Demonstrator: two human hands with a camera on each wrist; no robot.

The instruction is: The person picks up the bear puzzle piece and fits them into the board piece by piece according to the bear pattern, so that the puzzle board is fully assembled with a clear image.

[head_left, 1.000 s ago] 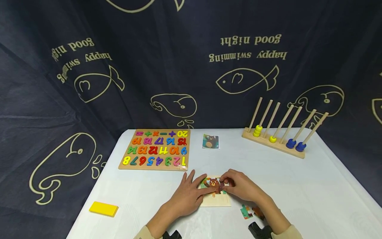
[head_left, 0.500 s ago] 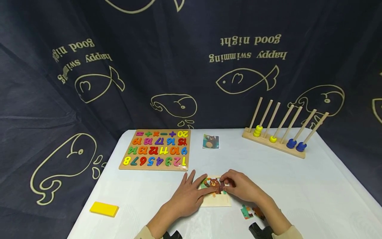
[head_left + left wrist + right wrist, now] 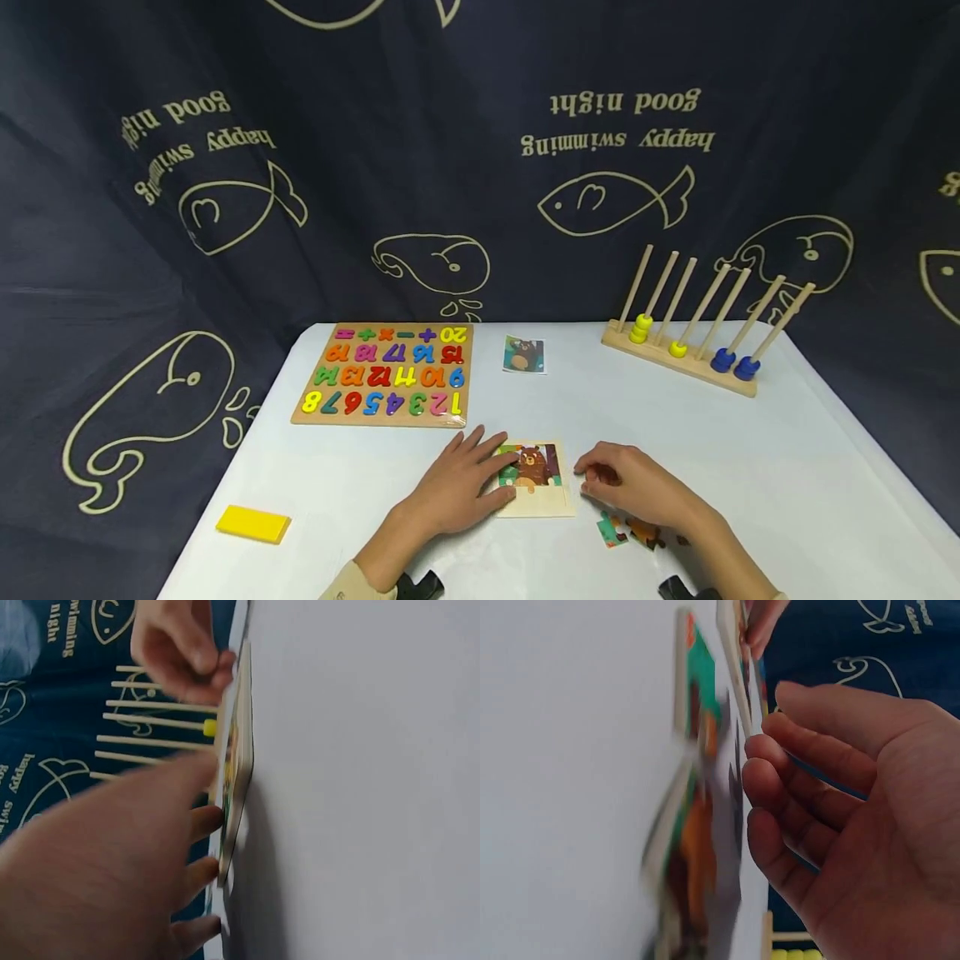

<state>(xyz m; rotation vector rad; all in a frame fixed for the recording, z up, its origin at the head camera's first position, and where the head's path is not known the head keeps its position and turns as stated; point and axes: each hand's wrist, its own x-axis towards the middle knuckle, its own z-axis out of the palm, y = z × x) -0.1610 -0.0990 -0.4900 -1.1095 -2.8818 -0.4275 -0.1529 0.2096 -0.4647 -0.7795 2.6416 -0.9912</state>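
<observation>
A small wooden jigsaw tray (image 3: 536,505) lies on the table before me, its upper part filled with pieces of a bear picture (image 3: 532,468) and a bare strip along its near side. My left hand (image 3: 456,490) lies spread over the tray's left edge, fingertips on the picture. Just right of the tray hovers my right hand (image 3: 643,485), fingers loosely bent; in the right wrist view nothing sits between them. Below that hand lie loose jigsaw pieces: a green one (image 3: 701,679) and an orange-brown one (image 3: 697,855), with others partly hidden behind it.
A number board (image 3: 382,421) stands at the back left, and a small bear picture card (image 3: 524,355) is right of it. At the back right is a peg rack (image 3: 667,358) with yellow and blue beads. A yellow block (image 3: 253,524) lies at the left.
My right hand has let go of the picture's right side and moved right, off the tray. The left hand's index finger and thumb have drawn back left, uncovering more of the bear.
</observation>
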